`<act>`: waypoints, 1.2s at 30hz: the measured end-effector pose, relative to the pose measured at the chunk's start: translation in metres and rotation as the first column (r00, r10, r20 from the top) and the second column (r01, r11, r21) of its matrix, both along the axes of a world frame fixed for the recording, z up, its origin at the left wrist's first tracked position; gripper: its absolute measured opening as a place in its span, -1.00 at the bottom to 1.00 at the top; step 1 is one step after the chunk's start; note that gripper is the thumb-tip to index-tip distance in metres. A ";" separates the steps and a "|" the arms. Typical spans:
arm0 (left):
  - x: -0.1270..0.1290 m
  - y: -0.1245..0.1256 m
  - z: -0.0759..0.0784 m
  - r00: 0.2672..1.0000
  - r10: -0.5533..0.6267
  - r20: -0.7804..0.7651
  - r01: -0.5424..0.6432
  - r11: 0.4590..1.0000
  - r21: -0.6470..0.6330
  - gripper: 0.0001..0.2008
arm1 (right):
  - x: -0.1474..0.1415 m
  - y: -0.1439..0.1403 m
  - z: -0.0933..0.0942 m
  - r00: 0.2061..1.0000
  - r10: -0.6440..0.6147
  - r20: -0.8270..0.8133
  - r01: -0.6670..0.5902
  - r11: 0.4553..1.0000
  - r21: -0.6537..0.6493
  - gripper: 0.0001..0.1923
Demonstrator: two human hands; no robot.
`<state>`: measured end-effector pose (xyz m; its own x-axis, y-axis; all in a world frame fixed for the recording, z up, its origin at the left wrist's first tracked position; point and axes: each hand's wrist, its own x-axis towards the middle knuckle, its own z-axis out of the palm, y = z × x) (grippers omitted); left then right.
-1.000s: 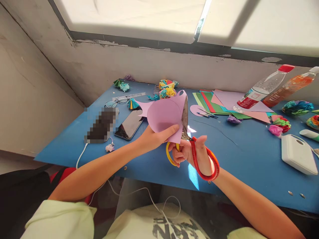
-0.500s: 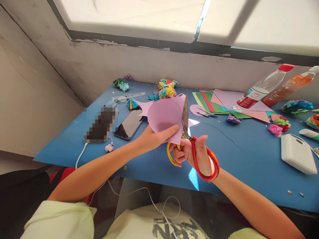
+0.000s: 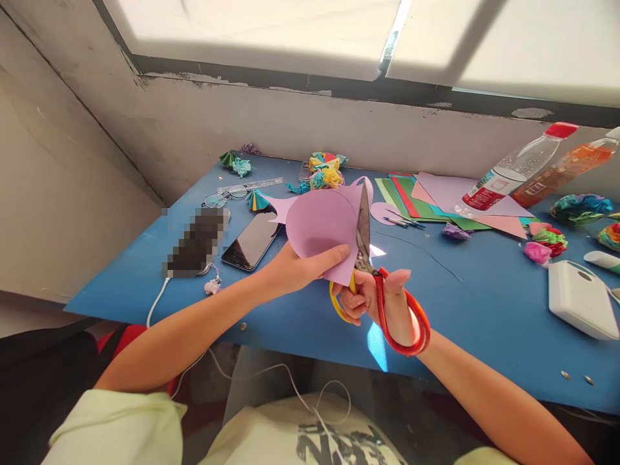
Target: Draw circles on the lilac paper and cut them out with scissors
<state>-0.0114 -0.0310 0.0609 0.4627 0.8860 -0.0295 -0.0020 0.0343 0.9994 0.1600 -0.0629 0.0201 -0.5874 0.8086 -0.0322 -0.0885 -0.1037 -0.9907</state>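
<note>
Lilac paper (image 3: 320, 226), partly cut to a rounded outline, is held above the near middle of the blue table (image 3: 484, 303), clear of its surface. It is pinched at its lower edge by the left hand (image 3: 295, 268), thumb on the facing side and fingers closed behind it. The scissors (image 3: 375, 284) are gripped by the right hand (image 3: 382, 303), fingers curled through the yellow and red loops; the blades are nearly closed and point upward along the paper's right edge. Both hands are just inside the table's near edge. Bare blue surface is seen to the right of the hands as far as a white box (image 3: 578, 300), and to the left as far as a dark phone (image 3: 252, 242). Further back, a fan of coloured sheets (image 3: 436, 200) lies flat, with two leaning bottles (image 3: 518, 168) at the wall. Paper flowers (image 3: 325, 173) are clustered at the far edge, behind the held paper, and glasses (image 3: 225, 196) lie to the far left.
</note>
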 end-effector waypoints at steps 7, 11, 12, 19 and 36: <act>-0.001 0.001 0.000 0.999 0.003 0.036 -0.003 1.000 -0.011 -0.77 | 0.000 -0.002 -0.001 0.998 -0.045 -0.040 0.045 0.999 -0.002 -0.10; -0.002 0.002 -0.003 1.000 0.009 0.018 -0.009 1.000 0.004 -0.76 | 0.004 -0.002 -0.007 0.998 -0.054 -0.044 0.054 0.999 0.004 -0.10; -0.002 0.003 -0.004 1.000 0.015 0.019 -0.016 1.000 0.008 -0.76 | 0.005 -0.003 -0.008 0.998 -0.055 -0.045 0.055 0.998 0.003 -0.10; 0.000 0.003 -0.002 0.997 0.061 0.055 -0.061 0.998 -0.002 -0.78 | 0.005 -0.004 -0.004 0.996 -0.082 -0.039 0.081 0.996 -0.019 -0.21; 0.005 0.004 -0.007 0.905 0.414 0.101 -0.426 0.875 0.228 -0.72 | 0.007 -0.004 -0.005 0.988 -0.149 0.029 0.147 0.988 0.049 -0.14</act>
<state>-0.0062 -0.0274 0.0534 0.0410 0.9746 0.2203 -0.0103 -0.2201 0.9754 0.1670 -0.0664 0.0155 -0.4604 0.8877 -0.0099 -0.0668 -0.0457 -0.9967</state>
